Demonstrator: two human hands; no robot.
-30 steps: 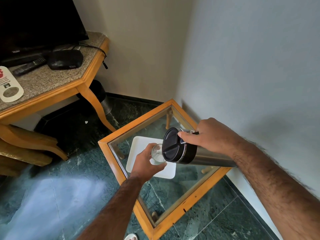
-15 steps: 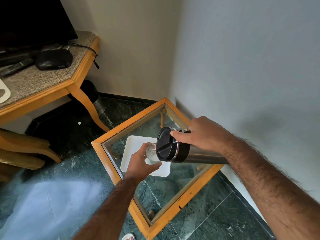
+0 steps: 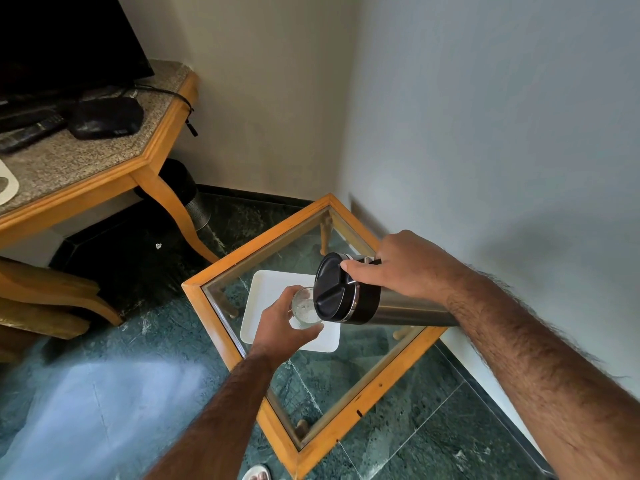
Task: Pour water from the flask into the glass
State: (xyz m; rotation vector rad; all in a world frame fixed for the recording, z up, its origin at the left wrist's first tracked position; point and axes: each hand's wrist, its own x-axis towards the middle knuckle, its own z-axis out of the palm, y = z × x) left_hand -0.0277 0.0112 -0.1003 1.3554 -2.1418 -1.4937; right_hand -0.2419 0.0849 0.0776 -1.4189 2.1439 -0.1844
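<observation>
My right hand (image 3: 405, 268) grips a steel flask (image 3: 391, 308) with a black lid, tipped almost horizontal, its lid end right over the glass. The clear glass (image 3: 304, 306) is wrapped by my left hand (image 3: 280, 325), which holds it above a white tray (image 3: 266, 289) on the glass-topped side table (image 3: 221, 327). Water shows inside the glass. The flask's lid hides the glass's right side, and my forearm hides the flask's base.
The side table stands in the corner against the grey wall (image 3: 485, 150). A wooden TV stand (image 3: 104, 178) with a remote and a black box is at the left, a dark bin (image 3: 187, 192) beneath it. Green marble floor (image 3: 104, 393) lies around.
Both hands, flask and glass keep the same pose relative to each other. The view has shifted slightly, so the table and hands sit a little left of where they were.
</observation>
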